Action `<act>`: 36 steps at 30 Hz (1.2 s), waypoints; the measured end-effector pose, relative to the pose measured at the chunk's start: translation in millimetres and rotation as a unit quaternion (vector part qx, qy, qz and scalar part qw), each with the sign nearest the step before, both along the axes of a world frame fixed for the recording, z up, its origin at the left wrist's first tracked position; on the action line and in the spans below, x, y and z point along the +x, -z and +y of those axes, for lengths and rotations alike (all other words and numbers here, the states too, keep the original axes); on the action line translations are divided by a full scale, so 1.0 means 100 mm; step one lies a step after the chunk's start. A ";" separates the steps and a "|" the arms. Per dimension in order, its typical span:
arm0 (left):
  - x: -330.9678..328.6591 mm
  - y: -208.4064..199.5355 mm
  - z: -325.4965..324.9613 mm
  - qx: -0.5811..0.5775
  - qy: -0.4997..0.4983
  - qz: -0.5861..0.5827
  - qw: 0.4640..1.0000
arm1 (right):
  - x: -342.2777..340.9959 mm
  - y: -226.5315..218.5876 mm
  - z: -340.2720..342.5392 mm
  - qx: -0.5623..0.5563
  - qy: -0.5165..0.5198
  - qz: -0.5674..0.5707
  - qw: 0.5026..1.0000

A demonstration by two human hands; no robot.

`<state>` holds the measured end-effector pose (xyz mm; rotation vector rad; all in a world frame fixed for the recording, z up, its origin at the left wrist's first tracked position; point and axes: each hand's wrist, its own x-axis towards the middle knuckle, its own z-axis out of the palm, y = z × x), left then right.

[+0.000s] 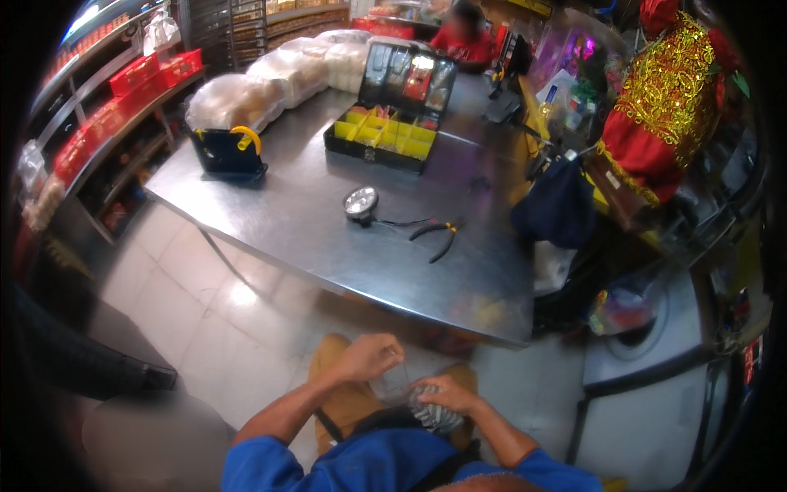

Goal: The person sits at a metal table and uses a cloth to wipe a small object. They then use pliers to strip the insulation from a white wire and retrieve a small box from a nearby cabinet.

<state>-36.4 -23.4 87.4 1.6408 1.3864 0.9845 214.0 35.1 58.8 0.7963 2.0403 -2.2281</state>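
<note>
My left hand (373, 357) is raised above my lap, its fingers pinched together. A thin strand seems to run from it down toward my right hand, but what the fingertips hold is too small to make out. My right hand (445, 392) is closed over a ribbed, silver-grey roundish thing (438, 416) resting on my thigh, partly covered by the fingers. On the metal table in front of me lies a round lamp (361, 203) with a clear face, black housing and dark lead. The lead reaches toward a pair of black and orange pliers (438, 238) with spread handles.
An open black toolbox (373, 156) with yellow compartments stands on the table (295, 221). A dark case (225, 154) with a yellow handle sits at the left corner. Wrapped white bundles (287, 72) line the far edge. Another person (466, 41) is beyond. Clutter crowds the right.
</note>
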 end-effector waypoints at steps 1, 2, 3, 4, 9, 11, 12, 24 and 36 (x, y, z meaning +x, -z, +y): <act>-0.04 -0.06 0.04 -0.001 -0.010 0.032 0.999 | -0.02 -0.05 0.06 0.031 0.009 -0.027 0.999; -0.07 -0.07 0.03 0.023 -0.022 0.046 0.998 | 0.01 -0.07 0.05 0.056 0.017 -0.059 0.997; -0.12 -0.07 0.08 0.062 -0.020 0.036 0.997 | 0.13 0.29 0.11 0.161 0.037 -0.016 0.986; -0.19 -0.02 0.10 0.084 -0.026 0.025 0.996 | 0.12 0.25 0.18 0.212 0.011 0.024 0.977; -0.56 0.01 -0.04 0.097 -0.123 0.097 0.983 | 0.51 0.33 0.34 0.301 0.182 -0.123 0.928; -0.75 0.17 -0.10 0.109 -0.124 0.105 0.981 | 0.65 0.19 0.39 0.330 0.204 -0.228 0.893; -0.79 0.12 -0.09 0.071 -0.143 0.127 0.979 | 0.72 0.21 0.46 0.391 0.198 -0.252 0.863; -1.40 0.42 -0.34 0.065 -0.269 0.141 0.951 | 2.42 0.76 0.51 0.439 0.304 -0.429 0.728; -1.43 0.31 -0.09 0.083 -0.221 0.119 0.965 | 2.63 0.62 0.61 0.386 0.283 -0.462 0.747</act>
